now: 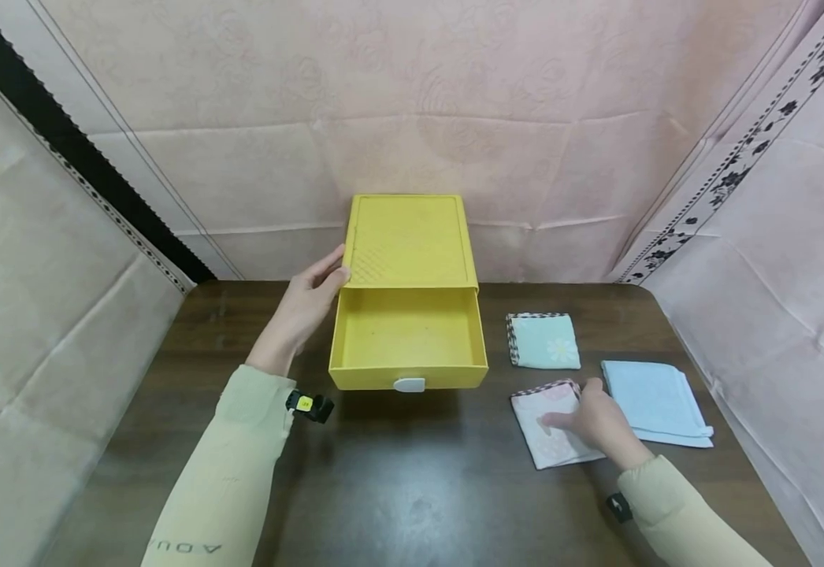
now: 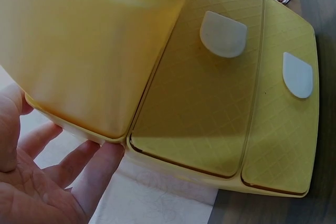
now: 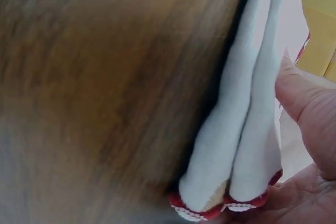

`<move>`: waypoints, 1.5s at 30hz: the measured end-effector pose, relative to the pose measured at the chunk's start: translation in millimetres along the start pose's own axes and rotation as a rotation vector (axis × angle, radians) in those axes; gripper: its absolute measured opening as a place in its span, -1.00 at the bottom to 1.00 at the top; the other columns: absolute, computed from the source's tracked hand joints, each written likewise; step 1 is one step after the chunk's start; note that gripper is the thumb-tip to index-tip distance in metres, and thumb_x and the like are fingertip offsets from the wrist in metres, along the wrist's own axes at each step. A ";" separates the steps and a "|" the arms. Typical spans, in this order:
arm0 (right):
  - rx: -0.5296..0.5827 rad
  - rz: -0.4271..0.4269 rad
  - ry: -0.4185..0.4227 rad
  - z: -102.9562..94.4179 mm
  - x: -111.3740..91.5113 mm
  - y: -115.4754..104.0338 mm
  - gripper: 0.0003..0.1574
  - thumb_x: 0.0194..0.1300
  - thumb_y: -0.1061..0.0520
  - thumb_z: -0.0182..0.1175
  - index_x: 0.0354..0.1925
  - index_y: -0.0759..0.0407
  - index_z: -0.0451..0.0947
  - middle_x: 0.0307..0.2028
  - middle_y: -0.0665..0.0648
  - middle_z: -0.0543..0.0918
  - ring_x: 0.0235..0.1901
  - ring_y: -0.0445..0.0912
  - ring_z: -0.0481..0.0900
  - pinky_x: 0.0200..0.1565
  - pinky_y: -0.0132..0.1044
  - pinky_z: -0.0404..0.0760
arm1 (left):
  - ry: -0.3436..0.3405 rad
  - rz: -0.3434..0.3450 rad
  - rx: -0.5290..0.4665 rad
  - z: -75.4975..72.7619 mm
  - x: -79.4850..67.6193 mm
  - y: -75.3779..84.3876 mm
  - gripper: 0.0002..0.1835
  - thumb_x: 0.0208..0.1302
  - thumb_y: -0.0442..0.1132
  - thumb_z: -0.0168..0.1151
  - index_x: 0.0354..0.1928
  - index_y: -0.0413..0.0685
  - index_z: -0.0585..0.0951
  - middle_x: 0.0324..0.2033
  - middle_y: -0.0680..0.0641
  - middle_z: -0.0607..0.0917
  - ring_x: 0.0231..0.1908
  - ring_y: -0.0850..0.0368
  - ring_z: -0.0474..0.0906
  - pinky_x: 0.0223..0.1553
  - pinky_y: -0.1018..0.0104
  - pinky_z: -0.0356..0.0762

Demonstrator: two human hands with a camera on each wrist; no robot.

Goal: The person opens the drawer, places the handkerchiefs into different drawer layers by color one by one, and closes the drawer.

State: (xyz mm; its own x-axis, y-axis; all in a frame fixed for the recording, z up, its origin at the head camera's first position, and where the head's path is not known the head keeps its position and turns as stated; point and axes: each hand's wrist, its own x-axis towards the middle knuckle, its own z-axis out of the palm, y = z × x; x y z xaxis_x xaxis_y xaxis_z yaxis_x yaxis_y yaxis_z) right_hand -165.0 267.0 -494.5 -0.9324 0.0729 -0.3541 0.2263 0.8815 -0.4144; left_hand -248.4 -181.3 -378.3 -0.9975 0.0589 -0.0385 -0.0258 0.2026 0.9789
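A yellow drawer cabinet (image 1: 412, 236) stands at the back of the table, its top drawer (image 1: 408, 331) pulled out with a bare floor. My left hand (image 1: 309, 303) rests against the cabinet's left side near the front corner; in the left wrist view its extended fingers (image 2: 97, 177) touch the side edge. At the right, my right hand (image 1: 599, 421) pinches a folded white and pink towel (image 1: 550, 433), thumb on top. The right wrist view shows the towel's folded layers (image 3: 247, 93) with red-trimmed corners; some fingers are hidden under it.
A folded mint towel (image 1: 545, 342) with a checked edge lies behind the right hand, and a folded light blue towel (image 1: 656, 403) to its right. Two closed lower drawers with white handles (image 2: 223, 34) show in the left wrist view. Pale cloth (image 1: 419, 157) hangs behind the table.
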 end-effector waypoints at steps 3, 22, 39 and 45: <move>0.014 0.001 -0.004 1.2 -1.7 -0.4 0.51 -0.10 -0.38 0.46 0.20 0.76 -0.05 -0.08 0.66 0.43 -0.21 0.21 0.55 -0.22 0.06 0.59 | -0.007 0.011 -0.007 0.3 0.2 -0.4 -0.47 0.38 0.13 0.11 0.37 0.54 0.31 0.38 0.08 0.30 0.29 0.12 0.28 0.22 0.04 0.36; 0.070 -0.047 -0.008 -7.4 -1.0 9.3 0.30 0.06 -0.42 0.34 0.25 0.59 0.13 0.15 0.63 0.32 0.11 0.45 0.34 0.01 0.27 0.44 | 0.001 0.017 0.017 3.5 0.9 2.5 -0.44 0.38 0.17 0.10 0.40 0.54 0.28 0.40 0.11 0.25 0.31 0.15 0.25 0.20 0.05 0.38; 0.168 -0.122 -0.070 -28.8 -5.4 16.0 -0.36 0.31 -0.17 0.23 -0.02 0.39 0.48 -0.16 0.28 0.58 -0.24 0.04 0.50 -0.31 -0.13 0.50 | 0.003 -0.006 -0.002 7.1 -0.8 -0.2 -0.44 0.38 0.16 0.09 0.40 0.51 0.29 0.40 0.12 0.26 0.30 0.11 0.27 0.17 -0.04 0.40; 0.203 -0.210 -0.044 -42.4 -18.4 1.7 -0.61 0.40 -0.06 0.16 -0.14 0.27 0.48 -0.32 0.15 0.53 -0.35 -0.01 0.44 -0.40 -0.20 0.42 | 0.019 -0.007 0.004 4.6 -1.7 0.3 -0.45 0.36 0.18 0.11 0.38 0.55 0.30 0.39 0.12 0.28 0.28 0.13 0.30 0.14 -0.03 0.44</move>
State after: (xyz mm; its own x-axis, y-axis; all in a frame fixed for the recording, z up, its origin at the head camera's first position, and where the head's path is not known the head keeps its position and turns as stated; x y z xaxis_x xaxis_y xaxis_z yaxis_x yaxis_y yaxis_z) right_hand -159.4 287.0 -453.2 -0.9527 -0.1254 -0.2769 0.0857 0.7632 -0.6405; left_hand -246.4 -176.9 -378.9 -0.9984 0.0390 -0.0416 -0.0326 0.2073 0.9777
